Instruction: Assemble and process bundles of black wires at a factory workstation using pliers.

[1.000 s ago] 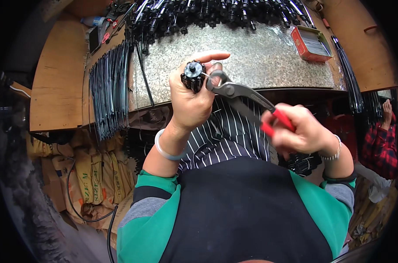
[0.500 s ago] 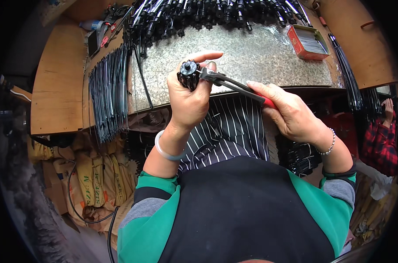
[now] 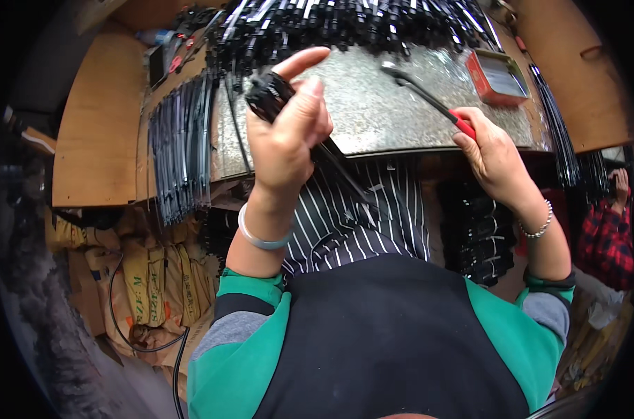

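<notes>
Speckled grey, the counter [image 3: 373, 119] is stretching across the upper middle, with a wooden board [image 3: 97, 126] flanking it on the left. Along its far side, a pile of rods [image 3: 331, 28], black with shiny shafts, is lying with many ends pointing toward the person. At the left, a row of thin dark strips [image 3: 183, 150] is hanging past the near edge, and at the right a slimmer bunch [image 3: 555, 129] is hanging likewise. An open red tin [image 3: 479, 80] is standing near the right end, holding thin pale pieces.

Over the counter's left part, the left hand [image 3: 285, 140] is grasping a black bundle [image 3: 268, 94]; its fingers are curling around it while the index is sticking out and the thumb is pointing up. The bundle's top is blurring, and dark lengths are trailing below the hand toward the striped apron [image 3: 362, 227]. The right hand [image 3: 498, 157] is gripping the pliers [image 3: 432, 101], its fingers closing on the red handles. Their head is hovering over the counter, well apart from the bundle, too blurred to tell whether its jaws are parting.

Below, brown and yellow bags [image 3: 146, 279] are lying at the left; at the far right, a co-worker's plaid sleeve [image 3: 606, 244] is showing
</notes>
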`<control>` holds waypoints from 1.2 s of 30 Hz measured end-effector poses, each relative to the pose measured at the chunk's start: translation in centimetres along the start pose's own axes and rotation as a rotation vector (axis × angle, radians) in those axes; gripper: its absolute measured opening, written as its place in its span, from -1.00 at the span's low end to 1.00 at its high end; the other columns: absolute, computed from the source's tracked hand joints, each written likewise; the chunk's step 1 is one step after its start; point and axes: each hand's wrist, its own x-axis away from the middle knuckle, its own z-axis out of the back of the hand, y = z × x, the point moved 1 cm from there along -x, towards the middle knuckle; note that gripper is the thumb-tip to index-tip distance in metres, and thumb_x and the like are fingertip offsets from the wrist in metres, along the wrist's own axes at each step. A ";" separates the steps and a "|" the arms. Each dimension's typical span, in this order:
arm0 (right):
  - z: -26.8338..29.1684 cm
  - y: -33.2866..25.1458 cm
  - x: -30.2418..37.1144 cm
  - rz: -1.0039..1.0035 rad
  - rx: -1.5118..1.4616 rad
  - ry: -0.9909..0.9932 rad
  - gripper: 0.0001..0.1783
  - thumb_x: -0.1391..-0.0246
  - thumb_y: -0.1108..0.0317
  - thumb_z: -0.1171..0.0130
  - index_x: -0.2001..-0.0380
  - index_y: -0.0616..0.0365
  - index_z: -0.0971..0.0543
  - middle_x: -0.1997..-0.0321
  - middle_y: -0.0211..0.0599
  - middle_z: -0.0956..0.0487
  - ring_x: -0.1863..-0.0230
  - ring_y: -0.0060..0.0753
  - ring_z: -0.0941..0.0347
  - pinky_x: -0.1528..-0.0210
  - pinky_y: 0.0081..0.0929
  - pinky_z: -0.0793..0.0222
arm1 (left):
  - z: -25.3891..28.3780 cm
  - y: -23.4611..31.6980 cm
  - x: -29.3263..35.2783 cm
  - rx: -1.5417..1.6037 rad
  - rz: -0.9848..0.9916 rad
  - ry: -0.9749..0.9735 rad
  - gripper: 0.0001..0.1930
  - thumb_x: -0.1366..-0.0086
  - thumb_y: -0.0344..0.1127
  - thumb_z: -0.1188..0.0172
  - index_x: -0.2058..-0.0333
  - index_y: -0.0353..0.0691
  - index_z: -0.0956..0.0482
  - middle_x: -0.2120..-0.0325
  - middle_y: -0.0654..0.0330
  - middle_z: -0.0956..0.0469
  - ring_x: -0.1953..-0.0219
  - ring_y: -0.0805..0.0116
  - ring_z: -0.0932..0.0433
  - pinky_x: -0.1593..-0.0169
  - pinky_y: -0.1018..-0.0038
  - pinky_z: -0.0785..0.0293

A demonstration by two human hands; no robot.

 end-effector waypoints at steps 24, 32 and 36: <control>-4.7 -5.6 -7.9 0.175 -0.922 0.094 -0.76 -0.09 0.38 -0.10 0.24 0.33 -0.46 0.38 -0.36 -0.53 0.32 -0.66 -0.42 0.26 -0.63 -0.37 | -2.9 -0.7 -1.7 -0.619 -0.551 -0.024 -0.67 -0.11 -0.39 -0.23 0.15 -0.33 -0.41 0.30 0.18 -0.39 0.39 0.48 -0.43 0.31 0.60 -0.37; -4.4 -5.1 -6.9 0.381 -0.456 0.784 -0.06 0.23 0.25 -0.38 -0.17 0.21 -0.06 -0.01 -0.16 -0.31 0.11 -0.39 -0.29 0.11 -0.44 -0.29 | -4.3 0.5 -3.8 -0.261 -0.399 -0.038 -0.65 -0.16 -0.43 -0.20 0.09 -0.35 -0.38 0.21 0.22 -0.40 0.31 0.59 -0.41 0.25 0.65 -0.39; -2.4 -6.0 -4.9 0.504 0.066 0.874 -0.40 0.07 0.35 -0.27 -0.04 0.26 -0.30 0.27 -0.25 -0.40 0.32 -0.51 -0.31 0.28 -0.52 -0.28 | -4.5 0.7 -4.7 -0.255 -0.352 -0.190 -0.60 -0.14 -0.43 -0.21 0.04 -0.37 -0.35 0.23 0.22 -0.42 0.29 0.60 -0.41 0.23 0.65 -0.40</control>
